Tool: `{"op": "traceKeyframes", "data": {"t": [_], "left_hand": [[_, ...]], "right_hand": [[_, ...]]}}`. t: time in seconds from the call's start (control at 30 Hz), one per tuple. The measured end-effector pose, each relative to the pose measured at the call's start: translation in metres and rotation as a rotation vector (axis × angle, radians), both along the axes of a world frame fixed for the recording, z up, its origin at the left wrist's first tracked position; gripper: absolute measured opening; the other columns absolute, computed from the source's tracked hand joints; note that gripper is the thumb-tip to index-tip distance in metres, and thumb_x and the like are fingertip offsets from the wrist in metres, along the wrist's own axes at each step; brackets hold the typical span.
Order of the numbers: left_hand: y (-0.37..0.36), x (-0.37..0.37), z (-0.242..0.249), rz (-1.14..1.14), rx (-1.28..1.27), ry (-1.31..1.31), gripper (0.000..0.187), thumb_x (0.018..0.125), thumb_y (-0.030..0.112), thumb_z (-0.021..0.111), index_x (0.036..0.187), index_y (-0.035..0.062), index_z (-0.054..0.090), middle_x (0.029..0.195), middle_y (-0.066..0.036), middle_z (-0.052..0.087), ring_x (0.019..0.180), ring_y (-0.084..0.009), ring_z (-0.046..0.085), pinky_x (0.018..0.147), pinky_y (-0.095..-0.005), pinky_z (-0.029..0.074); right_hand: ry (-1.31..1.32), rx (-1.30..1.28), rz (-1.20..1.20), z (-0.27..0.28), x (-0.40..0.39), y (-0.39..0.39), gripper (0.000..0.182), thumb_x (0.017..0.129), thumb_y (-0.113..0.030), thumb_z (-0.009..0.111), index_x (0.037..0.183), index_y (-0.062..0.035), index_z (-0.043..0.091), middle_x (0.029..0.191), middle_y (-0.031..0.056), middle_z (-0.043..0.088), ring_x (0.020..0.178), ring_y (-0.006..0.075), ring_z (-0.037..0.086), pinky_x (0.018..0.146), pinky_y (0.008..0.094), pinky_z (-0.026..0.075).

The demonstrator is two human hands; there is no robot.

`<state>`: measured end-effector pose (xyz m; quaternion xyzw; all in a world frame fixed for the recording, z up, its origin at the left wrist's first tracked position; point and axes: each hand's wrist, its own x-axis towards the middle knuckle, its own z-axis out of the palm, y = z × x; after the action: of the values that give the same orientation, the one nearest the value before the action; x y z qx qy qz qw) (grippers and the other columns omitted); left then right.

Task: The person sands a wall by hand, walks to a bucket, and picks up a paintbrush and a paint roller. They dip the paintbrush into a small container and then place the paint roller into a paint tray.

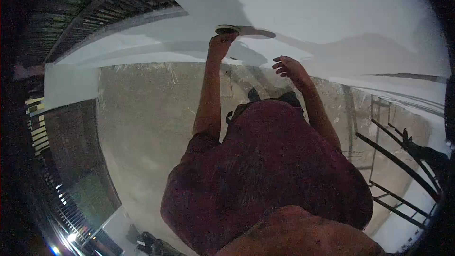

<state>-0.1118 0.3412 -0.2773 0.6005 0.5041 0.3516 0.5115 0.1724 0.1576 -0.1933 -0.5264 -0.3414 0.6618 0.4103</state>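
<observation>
My left hand [221, 47] reaches up to a white wall [303, 4], its fingers closed round a small round pad [227, 29], dark with a pale rim. The pad appears to rest against the wall; its underside is hidden. A long shadow stretches rightward from it across the white surface. Lower and to the right, my right hand [290, 69] hangs in the air near the wall with nothing in it. Its fingers are slightly bent and apart.
Below me is a worn concrete floor [147, 99]. A dark metal ladder-like frame [398, 161] stands at the right. Dark slatted metalwork [104, 14] is at the upper left, and a dark doorway or panel [71, 137] at the left. A bright light [72, 237] shines at the lower left.
</observation>
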Motion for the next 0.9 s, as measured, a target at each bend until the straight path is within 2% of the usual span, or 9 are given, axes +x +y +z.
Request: {"op": "traceKeyframes", "data": {"t": [0.1, 0.23, 0.3, 0.33, 0.4, 0.47, 0.67, 0.73, 0.9], "left_hand": [[-0.03, 0.014, 0.121, 0.05, -0.002, 0.299, 0.036, 0.086, 0.04, 0.071, 0.099, 0.0062, 0.075, 0.094, -0.01, 0.072, 0.089, -0.0166, 0.066, 0.078, -0.0353, 0.054], [-0.008, -0.004, 0.047, 0.025, 0.154, 0.013, 0.034, 0.087, 0.039, 0.071, 0.1, 0.0071, 0.075, 0.093, -0.009, 0.073, 0.086, -0.016, 0.066, 0.079, -0.0363, 0.052], [0.005, -0.007, 0.003, 0.09, 0.073, -0.115, 0.039, 0.088, 0.036, 0.069, 0.091, -0.0022, 0.073, 0.078, -0.013, 0.07, 0.074, -0.0198, 0.065, 0.071, -0.0342, 0.05], [-0.004, -0.004, 0.028, 0.09, 0.082, -0.116, 0.039, 0.088, 0.036, 0.069, 0.091, -0.0022, 0.073, 0.078, -0.013, 0.07, 0.074, -0.0198, 0.065, 0.071, -0.0342, 0.05], [-0.032, 0.01, 0.116, 0.002, 0.04, 0.316, 0.033, 0.086, 0.039, 0.072, 0.101, 0.0104, 0.075, 0.089, -0.011, 0.074, 0.082, -0.0184, 0.068, 0.08, -0.0338, 0.052], [-0.032, 0.015, 0.138, 0.01, 0.067, 0.334, 0.031, 0.086, 0.038, 0.071, 0.101, 0.0105, 0.075, 0.09, -0.012, 0.074, 0.085, -0.0198, 0.068, 0.081, -0.0332, 0.052], [-0.02, 0.01, 0.067, -0.016, 0.163, 0.229, 0.031, 0.086, 0.036, 0.07, 0.101, 0.0089, 0.075, 0.093, -0.014, 0.073, 0.089, -0.0232, 0.069, 0.082, -0.032, 0.053], [-0.021, 0.019, 0.074, -0.006, 0.189, 0.324, 0.032, 0.086, 0.037, 0.071, 0.101, 0.0089, 0.075, 0.092, -0.013, 0.073, 0.088, -0.0225, 0.069, 0.081, -0.0322, 0.053], [-0.032, 0.041, 0.104, -0.046, 0.073, 0.09, 0.035, 0.088, 0.039, 0.069, 0.102, 0.0074, 0.074, 0.092, -0.013, 0.073, 0.087, -0.0197, 0.067, 0.079, -0.0347, 0.053]], "right_hand": [[-0.008, -0.051, -0.016, -0.001, -0.002, -0.005, 0.054, 0.097, -0.05, 0.05, 0.121, -0.002, 0.057, 0.104, 0.0095, 0.065, 0.09, 0.0178, 0.06, 0.08, 0.0333, 0.046], [-0.004, -0.049, 0.008, -0.003, -0.001, -0.001, 0.056, 0.097, -0.051, 0.049, 0.122, -0.0018, 0.057, 0.105, 0.0099, 0.064, 0.09, 0.0181, 0.06, 0.081, 0.0333, 0.046], [-0.007, -0.023, 0.012, -0.004, -0.002, -0.003, 0.056, 0.097, -0.051, 0.049, 0.122, -0.0018, 0.057, 0.105, 0.0099, 0.064, 0.091, 0.0181, 0.06, 0.081, 0.0334, 0.046], [-0.01, -0.004, 0.014, -0.003, -0.002, -0.004, 0.056, 0.097, -0.051, 0.049, 0.122, -0.0019, 0.057, 0.105, 0.0099, 0.065, 0.091, 0.0182, 0.06, 0.081, 0.0334, 0.047], [-0.019, -0.001, 0.008, 0.001, -0.001, -0.003, 0.056, 0.097, -0.051, 0.049, 0.122, -0.0021, 0.057, 0.105, 0.0099, 0.065, 0.091, 0.0181, 0.06, 0.081, 0.0333, 0.046], [-0.024, -0.02, 0.011, 0.002, -0.002, -0.006, 0.056, 0.097, -0.051, 0.049, 0.122, -0.0023, 0.057, 0.105, 0.0098, 0.065, 0.091, 0.018, 0.06, 0.081, 0.0332, 0.046], [-0.002, 0.042, 0.03, -0.002, -0.002, -0.003, 0.053, 0.098, -0.05, 0.047, 0.119, -0.0033, 0.059, 0.103, 0.0088, 0.065, 0.089, 0.0176, 0.06, 0.08, 0.0328, 0.047], [-0.032, -0.061, 0.015, 0.001, 0.0, -0.001, 0.052, 0.098, -0.049, 0.046, 0.119, -0.0037, 0.059, 0.103, 0.0086, 0.065, 0.088, 0.0171, 0.06, 0.079, 0.0324, 0.047], [-0.054, -0.049, 0.023, -0.003, 0.0, 0.0, 0.052, 0.099, -0.049, 0.045, 0.12, -0.0037, 0.058, 0.102, 0.0086, 0.066, 0.087, 0.0169, 0.06, 0.078, 0.0324, 0.047]]}}
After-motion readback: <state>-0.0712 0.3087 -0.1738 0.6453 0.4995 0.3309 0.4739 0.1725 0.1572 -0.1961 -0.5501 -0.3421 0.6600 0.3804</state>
